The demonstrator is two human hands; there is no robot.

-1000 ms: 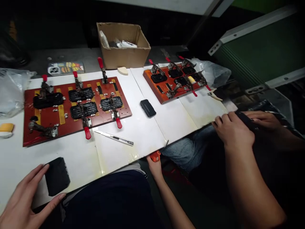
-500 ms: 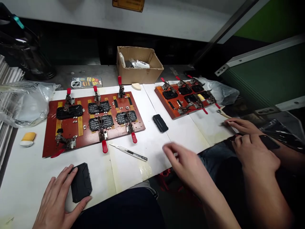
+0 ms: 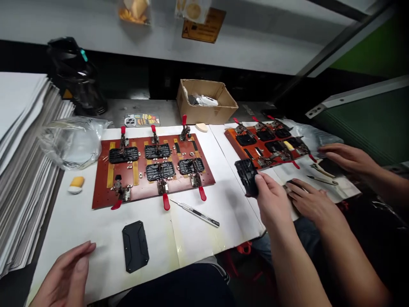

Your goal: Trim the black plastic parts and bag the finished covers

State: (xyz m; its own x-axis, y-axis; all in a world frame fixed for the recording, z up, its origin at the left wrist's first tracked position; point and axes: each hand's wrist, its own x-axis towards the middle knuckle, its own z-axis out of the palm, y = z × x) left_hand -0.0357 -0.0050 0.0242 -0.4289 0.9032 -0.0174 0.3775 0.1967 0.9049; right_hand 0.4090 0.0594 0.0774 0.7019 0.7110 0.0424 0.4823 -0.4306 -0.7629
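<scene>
Left hand released, open, just beside 1 loose ridged black case on the white bench sheet. Right hand grasping 1 black case. 4 clamped cases on red fixture board; others on orange fixture board, a co-worker's hand beside it. Cardboard box beyond; stacked paper far left.

I see a pale wall with a yellow sign on it. A tall paper stack sits to my left, and a green panel fills the right.
</scene>
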